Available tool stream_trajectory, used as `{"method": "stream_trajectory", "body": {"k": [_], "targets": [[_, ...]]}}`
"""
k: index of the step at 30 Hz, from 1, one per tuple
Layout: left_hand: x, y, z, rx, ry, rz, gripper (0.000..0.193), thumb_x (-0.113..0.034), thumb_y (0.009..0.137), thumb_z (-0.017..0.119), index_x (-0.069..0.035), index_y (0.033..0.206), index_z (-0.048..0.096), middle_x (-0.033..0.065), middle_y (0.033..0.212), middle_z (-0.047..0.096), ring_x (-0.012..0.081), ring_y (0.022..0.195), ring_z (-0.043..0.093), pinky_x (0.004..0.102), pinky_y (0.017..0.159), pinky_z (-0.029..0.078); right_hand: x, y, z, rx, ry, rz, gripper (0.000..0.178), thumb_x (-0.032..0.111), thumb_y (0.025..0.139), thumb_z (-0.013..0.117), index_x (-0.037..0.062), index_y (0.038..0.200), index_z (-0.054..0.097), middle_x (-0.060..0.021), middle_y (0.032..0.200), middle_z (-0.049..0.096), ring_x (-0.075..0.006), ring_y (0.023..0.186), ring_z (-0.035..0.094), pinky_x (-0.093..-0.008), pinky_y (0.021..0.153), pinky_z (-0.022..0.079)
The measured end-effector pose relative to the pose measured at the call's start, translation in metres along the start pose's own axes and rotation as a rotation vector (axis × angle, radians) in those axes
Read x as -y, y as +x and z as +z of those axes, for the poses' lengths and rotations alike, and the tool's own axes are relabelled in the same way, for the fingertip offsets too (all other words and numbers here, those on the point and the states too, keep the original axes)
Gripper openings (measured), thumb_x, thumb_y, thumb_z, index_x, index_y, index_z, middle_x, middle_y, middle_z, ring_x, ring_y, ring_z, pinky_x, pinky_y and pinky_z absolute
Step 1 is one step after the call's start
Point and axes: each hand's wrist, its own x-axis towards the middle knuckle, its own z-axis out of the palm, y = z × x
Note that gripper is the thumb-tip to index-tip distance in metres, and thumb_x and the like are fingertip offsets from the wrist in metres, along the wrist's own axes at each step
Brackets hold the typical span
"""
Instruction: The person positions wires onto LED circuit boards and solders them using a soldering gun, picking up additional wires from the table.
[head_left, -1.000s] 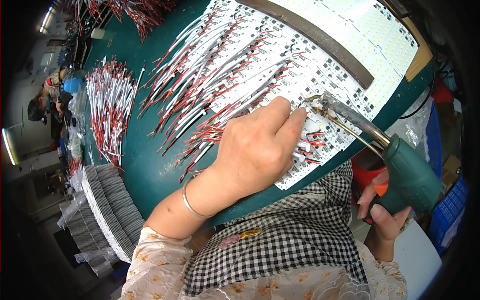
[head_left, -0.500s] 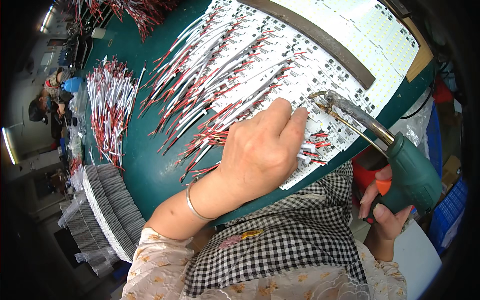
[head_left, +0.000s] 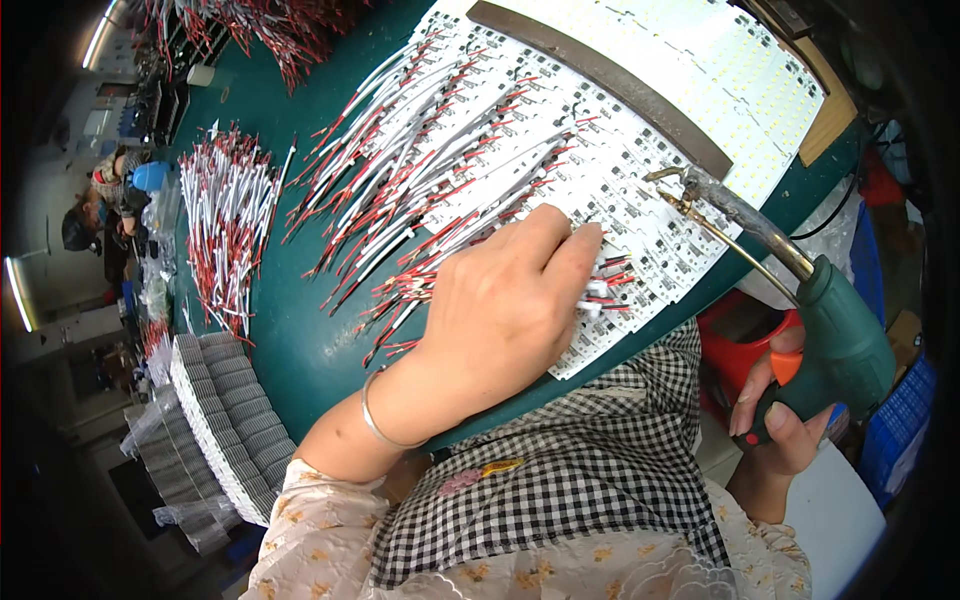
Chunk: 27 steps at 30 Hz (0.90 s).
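My left hand is closed over the near part of a white circuit board panel. A bundle of red, black and white wires comes out on its left, and white wire ends with red and black leads show past its fingers. The fingertips are partly hidden. My right hand grips a green soldering gun with an orange trigger. The gun's metal tip hangs over the panel's right part, with a thin brass-coloured tube alongside. Rows of white-sheathed wires lie across the panel's left side.
A dark metal bar lies across the panels. Loose wires are heaped on the green table. Stacked grey strips stand at the left, and a red container is below the gun. Another person is far left.
The soldering gun has moved right and its tip has drawn away from my left hand. My left hand stays closed in about the same spot on the panel; the view has shifted slightly.
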Motion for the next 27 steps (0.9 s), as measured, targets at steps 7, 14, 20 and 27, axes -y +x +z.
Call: {"method": "stream_trajectory", "body": {"k": [7,14,20,27], "targets": [[-0.004,-0.014,-0.049,0.167,0.075,-0.103,0.027,-0.001,0.075,0.056,-0.004,0.101,0.059,0.0077,0.072,0.05,0.0234,0.065,0.059,0.0365,0.051,0.047,0.01,0.002,-0.016,0.017,-0.002,-0.077,0.063,0.017,0.075,0.067,-0.0143,0.121,0.037,-0.0188,0.076,0.059,-0.0156,0.048,0.054,-0.0237,0.043,0.046],[0.008,0.002,-0.079,-0.098,0.245,-0.037,0.037,0.011,0.069,0.059,0.002,0.104,0.062,0.0162,0.091,0.066,0.0243,0.076,0.067,0.0301,0.065,0.051,0.023,0.012,-0.022,0.045,-0.039,-0.15,0.061,0.016,0.076,0.066,-0.0131,0.121,0.037,-0.0183,0.076,0.059,-0.0152,0.049,0.054,-0.0243,0.044,0.048],[0.017,0.013,-0.054,-0.16,-0.154,0.024,0.029,0.011,0.07,0.061,0.002,0.097,0.065,0.0109,0.08,0.062,0.0171,0.062,0.06,0.0275,0.058,0.048,0.028,0.011,-0.016,0.092,-0.067,-0.111,0.062,0.018,0.076,0.068,-0.0132,0.12,0.038,-0.0186,0.077,0.06,-0.016,0.05,0.055,-0.0243,0.044,0.047],[0.04,-0.008,-0.005,-0.092,-0.087,-0.005,0.046,0.005,0.056,0.063,-0.011,0.099,0.068,0.0038,0.07,0.054,0.0198,0.055,0.055,0.0329,0.045,0.043,0.019,0.005,-0.012,0.074,-0.027,-0.052,0.064,0.014,0.073,0.071,-0.0171,0.12,0.039,-0.0232,0.089,0.059,-0.0176,0.051,0.056,-0.0238,0.043,0.046]]}}
